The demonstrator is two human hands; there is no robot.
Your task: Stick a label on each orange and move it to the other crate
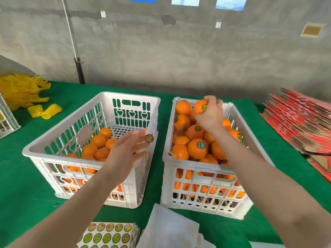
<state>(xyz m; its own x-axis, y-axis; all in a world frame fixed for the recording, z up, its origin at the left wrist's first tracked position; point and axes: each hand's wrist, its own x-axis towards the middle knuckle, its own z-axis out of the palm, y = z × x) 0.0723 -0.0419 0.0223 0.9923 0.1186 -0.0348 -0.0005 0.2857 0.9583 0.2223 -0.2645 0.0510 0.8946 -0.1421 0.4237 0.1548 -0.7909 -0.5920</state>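
Observation:
Two white plastic crates stand side by side on the green table. The left crate (pixel 93 154) is partly filled with plain oranges (pixel 98 140). The right crate (pixel 202 169) is heaped with oranges bearing round labels. My right hand (pixel 211 113) grips a labelled orange (pixel 199 106) at the far end of the right crate. My left hand (pixel 129 149) hovers over the left crate with fingers spread, and a round label (pixel 149 138) clings to one fingertip. A sheet of round labels (pixel 109 235) lies at the near table edge.
White paper sheets (pixel 170 228) lie beside the label sheet. Yellow foam nets (pixel 21 93) pile up at the far left next to another white crate (pixel 7 120). Flat red cartons (pixel 304 126) are stacked at the right. A grey wall stands behind the table.

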